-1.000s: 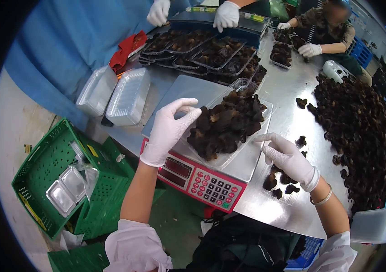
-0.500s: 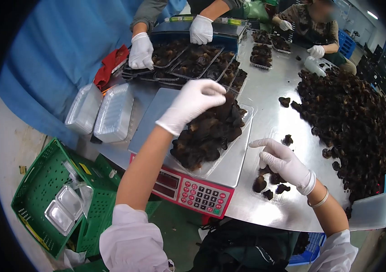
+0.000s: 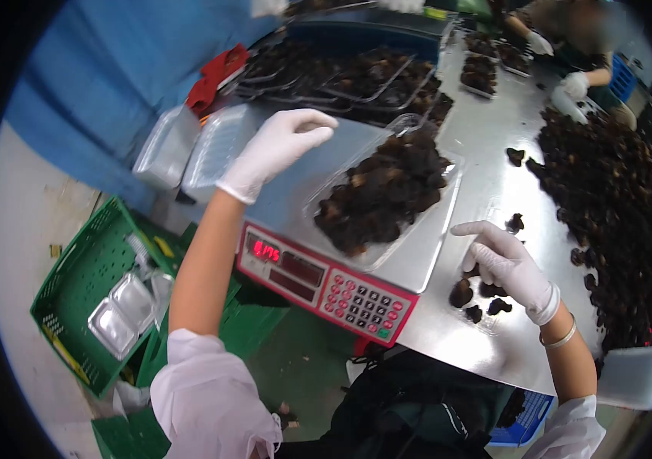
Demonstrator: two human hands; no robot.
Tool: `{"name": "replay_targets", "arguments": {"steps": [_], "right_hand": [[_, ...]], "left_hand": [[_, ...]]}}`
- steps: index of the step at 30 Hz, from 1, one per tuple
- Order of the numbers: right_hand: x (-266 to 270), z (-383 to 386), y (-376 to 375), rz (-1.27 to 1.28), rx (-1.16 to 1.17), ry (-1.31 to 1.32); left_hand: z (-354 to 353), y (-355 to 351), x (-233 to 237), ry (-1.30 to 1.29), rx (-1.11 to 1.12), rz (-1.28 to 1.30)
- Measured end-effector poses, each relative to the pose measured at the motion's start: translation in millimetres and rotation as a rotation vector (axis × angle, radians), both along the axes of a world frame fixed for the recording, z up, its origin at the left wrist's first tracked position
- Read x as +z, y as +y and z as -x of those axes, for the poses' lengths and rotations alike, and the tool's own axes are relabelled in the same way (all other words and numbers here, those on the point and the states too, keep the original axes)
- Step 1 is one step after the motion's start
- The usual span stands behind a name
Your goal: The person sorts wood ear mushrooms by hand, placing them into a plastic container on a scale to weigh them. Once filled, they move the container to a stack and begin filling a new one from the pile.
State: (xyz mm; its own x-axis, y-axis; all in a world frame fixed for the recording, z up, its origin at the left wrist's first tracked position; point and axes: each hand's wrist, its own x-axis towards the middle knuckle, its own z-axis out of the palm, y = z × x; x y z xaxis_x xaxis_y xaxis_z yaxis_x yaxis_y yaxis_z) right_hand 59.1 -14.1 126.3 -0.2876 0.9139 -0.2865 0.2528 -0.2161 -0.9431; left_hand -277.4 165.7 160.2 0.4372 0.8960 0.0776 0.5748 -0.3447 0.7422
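Note:
My left hand [image 3: 280, 149], in a white glove, hovers over the left part of the scale's plate [image 3: 265, 200]. Its thumb and fingers are bent but apart, with nothing between them. Right of it, a clear plastic tray [image 3: 378, 262] lies on the plate, heaped with dark wood ear mushrooms [image 3: 383, 191]. My gloved right hand [image 3: 511, 268] is beside the scale, index finger stretched out and the others curled, with nothing visible in it. Just below it are several loose mushroom pieces [image 3: 461, 293]. The red scale panel [image 3: 326, 283] shows lit digits, blurred.
A large mushroom pile [image 3: 617, 206] covers the right side of the metal table [image 3: 487, 344]. Stacked clear trays [image 3: 167, 147] stand left; filled trays [image 3: 341, 80] lie at the back. A green crate [image 3: 73, 298] is below left. Co-workers' gloved hands [image 3: 575, 86] show at the far side.
My left hand has moved left, off the mushrooms, uncovering the tray and the lit display. The right hand keeps nearly the same pose. The view has shifted, and the far co-worker's hands are mostly out of frame.

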Motion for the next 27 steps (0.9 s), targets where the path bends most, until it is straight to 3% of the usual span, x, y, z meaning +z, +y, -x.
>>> {"name": "replay_targets", "arguments": {"steps": [7, 17, 21, 23, 27], "right_hand": [[-1.6, 13.8, 9.3, 0.009, 0.035, -0.019], [-4.1, 4.7, 3.6, 0.096, -0.023, -0.041], [-13.3, 2.4, 7.2, 0.096, -0.029, 0.004], [-13.6, 8.3, 8.5, 0.126, -0.067, 0.011], [-14.3, 11.3, 13.4, 0.183, -0.135, 0.076]], "left_hand": [[9.2, -6.8, -8.9, 0.001, 0.011, 0.26], [13.4, -23.4, -9.9, 0.042, 0.026, 0.298], [15.1, -34.5, -27.7, -0.074, -0.056, 0.467], [4.3, -54.3, -29.9, -0.046, -0.052, 0.413], [-23.5, -92.6, -26.5, -0.226, 0.002, 0.615]]}}
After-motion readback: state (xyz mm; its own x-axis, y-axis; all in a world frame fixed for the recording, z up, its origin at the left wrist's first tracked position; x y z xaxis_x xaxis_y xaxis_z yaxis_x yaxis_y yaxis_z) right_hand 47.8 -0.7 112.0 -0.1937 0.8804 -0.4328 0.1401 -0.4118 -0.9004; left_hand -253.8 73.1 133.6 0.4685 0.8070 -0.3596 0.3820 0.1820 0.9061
